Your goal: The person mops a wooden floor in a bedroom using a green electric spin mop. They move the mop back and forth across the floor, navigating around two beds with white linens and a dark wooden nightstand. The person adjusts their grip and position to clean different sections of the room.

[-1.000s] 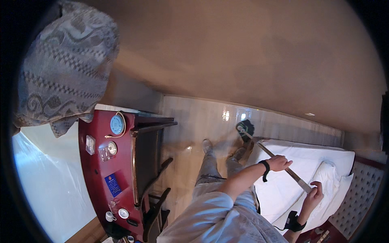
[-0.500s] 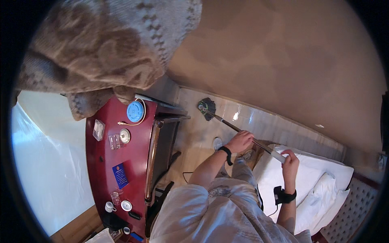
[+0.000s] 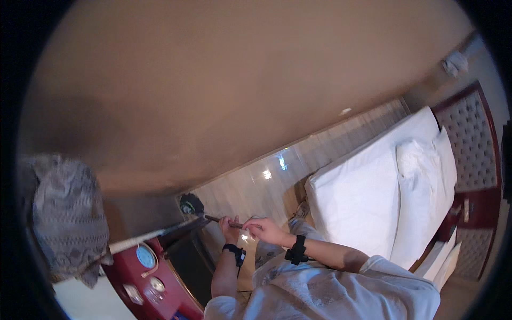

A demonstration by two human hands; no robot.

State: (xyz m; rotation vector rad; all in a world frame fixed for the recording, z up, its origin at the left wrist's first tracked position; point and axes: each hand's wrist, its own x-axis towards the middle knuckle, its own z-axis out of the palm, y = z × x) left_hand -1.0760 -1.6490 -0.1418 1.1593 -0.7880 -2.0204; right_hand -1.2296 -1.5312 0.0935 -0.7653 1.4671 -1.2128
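Your left hand (image 3: 230, 230), just below and left of the frame's centre, is closed around the handle (image 3: 212, 218) of a mop (image 3: 191, 205). Your right hand (image 3: 265, 231), just beside it to the right, curls its fingers around the handle's near end, though how tightly you cannot tell from here. The mop's dark head sits left of centre in the lower half, at the corner where the pale floor (image 3: 325, 140) meets the wall (image 3: 256, 96). Each of your wrists wears a black strap (image 3: 296, 250). At the lower left a red desk (image 3: 121, 271) carries a round blue object (image 3: 145, 256), with a patterned grey cloth (image 3: 69, 218) hanging above it at the left edge. Right of centre lies a white-covered bed (image 3: 352, 197), its tufted headboard (image 3: 469, 144) at the right edge.
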